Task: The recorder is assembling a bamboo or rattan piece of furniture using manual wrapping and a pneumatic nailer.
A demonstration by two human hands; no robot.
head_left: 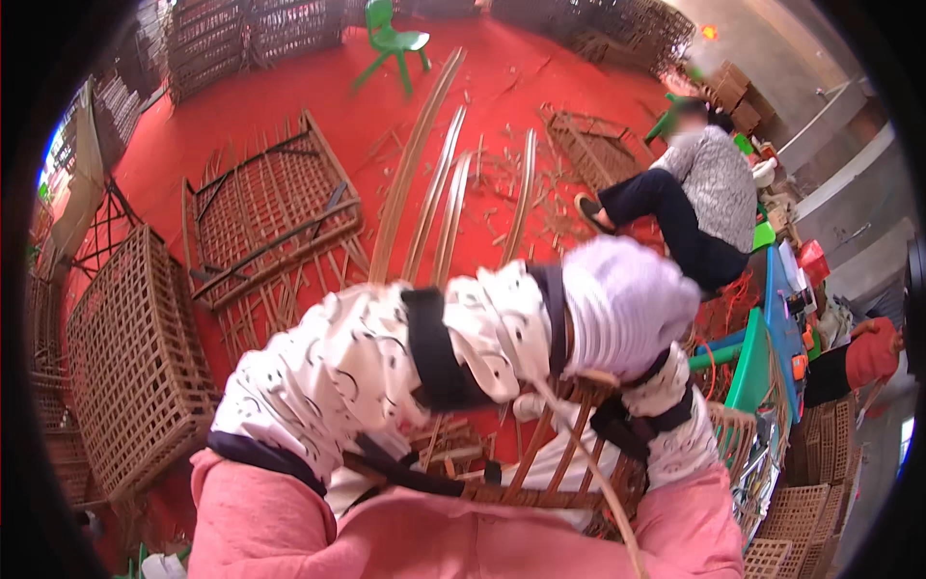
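Note:
My left arm, in a white patterned sleeve cover with black bands, reaches across to the right. My left hand (pixel 629 294), in a pale lavender knit glove, is blurred, and its fingers cannot be made out. Just under it shows the end of a light wooden strip (pixel 596 377). My right forearm (pixel 680 439) bends up from the lower right to meet the left glove; my right hand is hidden there. A brown slatted lattice piece (pixel 540 497) lies over my lap, below both hands. One long thin strip (pixel 603 482) crosses it, slanting down toward me.
On the red floor lie a lattice panel (pixel 265 203), long split strips (pixel 420 159) and scraps. A large woven crate (pixel 140 357) stands at left, a green chair (pixel 394 41) at the back. A seated person (pixel 709 193) is at right, near a blue table (pixel 783 333).

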